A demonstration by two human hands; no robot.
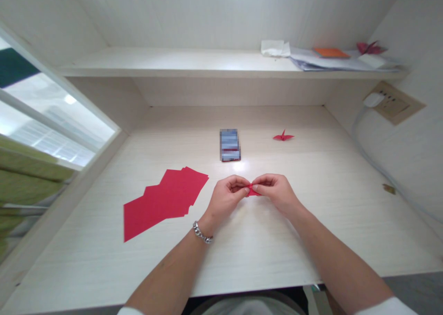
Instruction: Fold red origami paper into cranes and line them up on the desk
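Note:
A small folded piece of red paper [254, 191] is pinched between both hands, just above the desk. My left hand [230, 190] grips its left side with thumb and fingers; a silver chain bracelet [201, 233] circles that wrist. On the other side, my right hand [275, 189] pinches the right part with thumb and forefinger. Much of the folded paper is hidden by the fingertips, so its exact shape cannot be told. Left of the hands, several flat red paper sheets [162, 197] lie fanned out. Beyond the hands sit a phone [230, 145] with a blurred screen and a red paper crane [283, 136].
A shelf [173, 58] runs along the back, holding papers [311, 64], an orange pad [331, 52], a white tissue-like packet [275, 48] and a dark pink folded paper piece [371, 47]. At right, a cable [367, 153] hangs from a wall socket [394, 102].

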